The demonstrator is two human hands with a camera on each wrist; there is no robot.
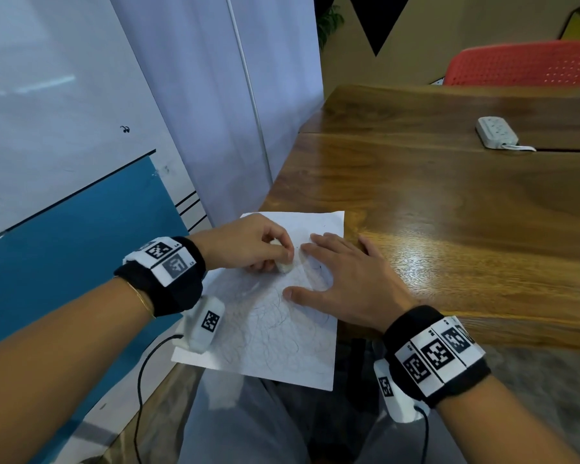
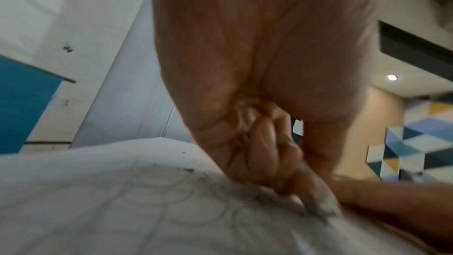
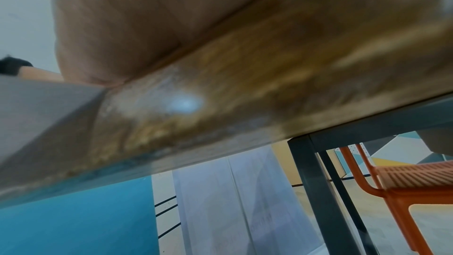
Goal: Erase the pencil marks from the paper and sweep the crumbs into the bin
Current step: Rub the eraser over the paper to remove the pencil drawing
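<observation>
Both hands are on the sheet of paper at the near left corner of the desk. The left hand has its fingers curled round a small white eraser, pinching it with the tip pressed down on the upper part of the sheet; in the left wrist view the eraser's end looks grey and smudged where it meets the paper. The right hand lies flat just beside it, fingers straight and spread, thumb stretched toward the middle of the sheet, holding nothing and pressing the paper's right edge against the wood.

Looping pencil scribbles cover the middle and lower part of the paper, fainter near the eraser. Small dark crumbs lie on the sheet by the left hand. The paper's near edge hangs past the desk over the person's lap. Each wrist wears a black band with black-and-white square markers.

Farther back on the desk, well apart from the paper, sits a white power strip. Behind the far edge stands a red chair.
</observation>
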